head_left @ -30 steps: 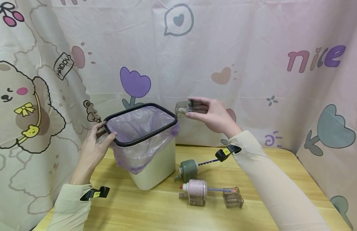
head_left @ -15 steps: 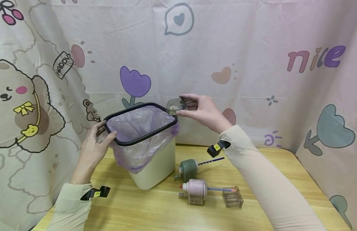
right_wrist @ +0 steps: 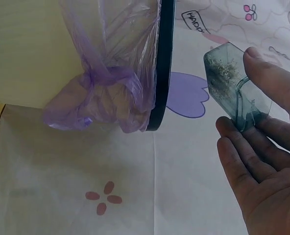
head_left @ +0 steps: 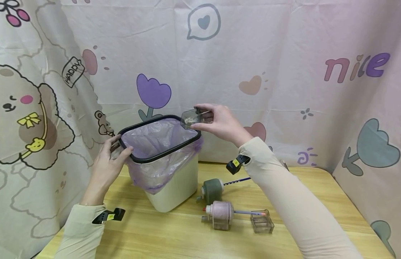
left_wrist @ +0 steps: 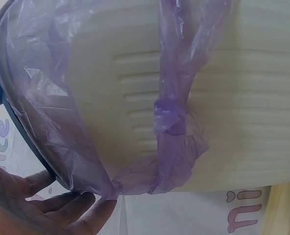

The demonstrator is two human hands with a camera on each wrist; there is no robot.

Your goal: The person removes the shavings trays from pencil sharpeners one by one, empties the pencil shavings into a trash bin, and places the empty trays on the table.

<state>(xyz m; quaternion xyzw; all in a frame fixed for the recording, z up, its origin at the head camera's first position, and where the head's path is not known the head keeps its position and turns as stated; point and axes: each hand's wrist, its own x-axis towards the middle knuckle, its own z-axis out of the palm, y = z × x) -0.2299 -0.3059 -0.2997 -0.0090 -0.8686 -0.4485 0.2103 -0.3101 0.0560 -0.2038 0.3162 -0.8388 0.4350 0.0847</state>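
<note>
A cream trash bin point(head_left: 174, 187) with a black rim point(head_left: 161, 155) stands on the table, lined with a purple plastic bag point(head_left: 155, 140). My left hand point(head_left: 106, 165) grips the rim at its left corner, thumb on the near side; in the left wrist view its fingers point(left_wrist: 93, 215) lie along the bag's edge. Between thumb and fingers my right hand point(head_left: 224, 124) holds a small clear shavings box point(right_wrist: 228, 73) of a pencil sharpener, pale shavings point(head_left: 189, 120) inside. The box is tilted and overlaps the bin's far right rim in the head view.
Right of the bin lie a green pencil sharpener point(head_left: 212, 190) with a dark patterned pencil point(head_left: 236, 181) in it and a pink one point(head_left: 221, 214) with a blue pencil point(head_left: 247, 212). A second clear shavings box point(head_left: 262, 223) sits by that pencil's end. A printed curtain point(head_left: 278, 43) hangs behind.
My right hand has moved left with the shavings box, from beside the bin to over its far right rim. The left hand stays on the rim.
</note>
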